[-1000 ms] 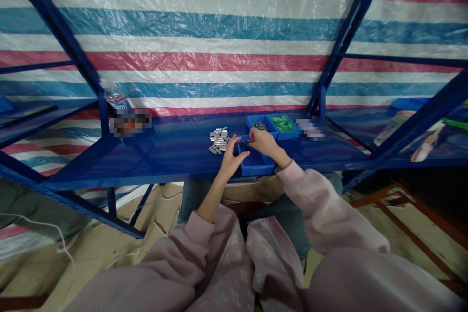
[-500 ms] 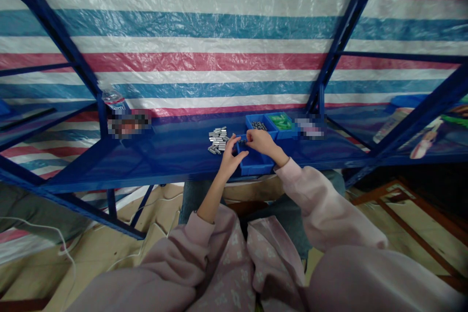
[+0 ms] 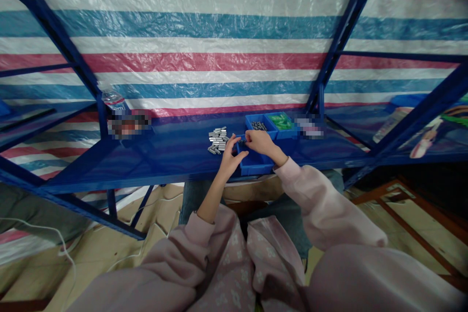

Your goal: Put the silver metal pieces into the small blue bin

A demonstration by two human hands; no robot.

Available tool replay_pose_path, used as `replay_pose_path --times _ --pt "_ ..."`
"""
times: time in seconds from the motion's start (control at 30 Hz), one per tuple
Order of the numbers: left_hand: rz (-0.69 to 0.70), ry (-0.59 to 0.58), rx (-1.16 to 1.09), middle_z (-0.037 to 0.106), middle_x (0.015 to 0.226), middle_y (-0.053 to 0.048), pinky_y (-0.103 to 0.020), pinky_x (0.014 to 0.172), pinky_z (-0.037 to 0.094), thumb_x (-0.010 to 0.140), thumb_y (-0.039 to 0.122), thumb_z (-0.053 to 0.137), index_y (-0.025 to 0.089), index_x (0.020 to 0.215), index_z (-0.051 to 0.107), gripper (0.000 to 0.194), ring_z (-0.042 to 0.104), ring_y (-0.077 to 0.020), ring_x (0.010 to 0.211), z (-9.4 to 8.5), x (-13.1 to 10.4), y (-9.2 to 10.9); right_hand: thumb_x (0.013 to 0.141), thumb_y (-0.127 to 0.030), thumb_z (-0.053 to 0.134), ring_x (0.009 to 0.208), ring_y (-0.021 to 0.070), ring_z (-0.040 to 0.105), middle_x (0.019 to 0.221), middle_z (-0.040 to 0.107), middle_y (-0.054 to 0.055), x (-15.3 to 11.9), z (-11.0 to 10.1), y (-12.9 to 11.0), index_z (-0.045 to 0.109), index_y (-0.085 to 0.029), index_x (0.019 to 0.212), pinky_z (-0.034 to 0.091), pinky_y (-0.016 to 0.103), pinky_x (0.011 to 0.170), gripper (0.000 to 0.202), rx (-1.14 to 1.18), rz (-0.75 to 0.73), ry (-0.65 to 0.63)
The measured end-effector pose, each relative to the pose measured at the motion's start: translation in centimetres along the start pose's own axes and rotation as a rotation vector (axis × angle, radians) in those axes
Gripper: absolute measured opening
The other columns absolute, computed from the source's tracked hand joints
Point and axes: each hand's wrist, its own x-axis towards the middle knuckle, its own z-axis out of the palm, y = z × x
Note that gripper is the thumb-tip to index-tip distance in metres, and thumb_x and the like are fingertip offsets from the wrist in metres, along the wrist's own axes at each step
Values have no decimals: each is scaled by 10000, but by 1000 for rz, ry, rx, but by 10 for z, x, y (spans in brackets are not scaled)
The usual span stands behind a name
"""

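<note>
At the left corner of the front blue bin is my left hand, its thumb and fingers spread apart near the rim. My right hand is closed in a pinch above the same bin, close to the left fingertips. A small dark piece shows at its fingertips, too small to name. Beside my left hand lies a loose pile of short silver metal cylinders. Behind my right hand, one blue bin holds small dark metal parts and another holds green pieces.
The blue shelf runs left to right, with blue metal posts at both sides. A clear plastic bottle stands at the left, beside a blurred-out item. Another blurred item lies right of the bins. A striped sheet hangs behind.
My right hand has shifted very slightly to the left, still pinching. The left hand, the bins and the metal pile look the same.
</note>
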Motion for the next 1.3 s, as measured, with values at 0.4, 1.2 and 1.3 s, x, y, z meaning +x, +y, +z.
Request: replay_pose_path --times 0.4,1.2,1.3 --pt "0 11 -11 349 1502 -65 -428 1016 403 697 185 697 259 1184 577 507 401 -277 1330 0 0 0 785 -179 558 780 176 617 792 676 36 -1 -1 -1 603 -183 801 328 256 653 48 15 -7 20" --pt "159 291 955 667 1041 -81 -411 913 389 800 379 633 218 946 689 224 555 -278 1037 -80 -10 -3 743 -529 659 832 189 623 840 694 48 -77 -1 25 659 -182 801 464 310 799 352 1125 184 411" --pt "154 256 1035 643 1033 -88 -402 891 381 788 416 648 227 983 694 275 551 -277 1018 -77 -12 -6 724 -557 672 816 189 618 819 688 43 -85 4 30 676 -183 799 466 313 806 381 1091 218 429"
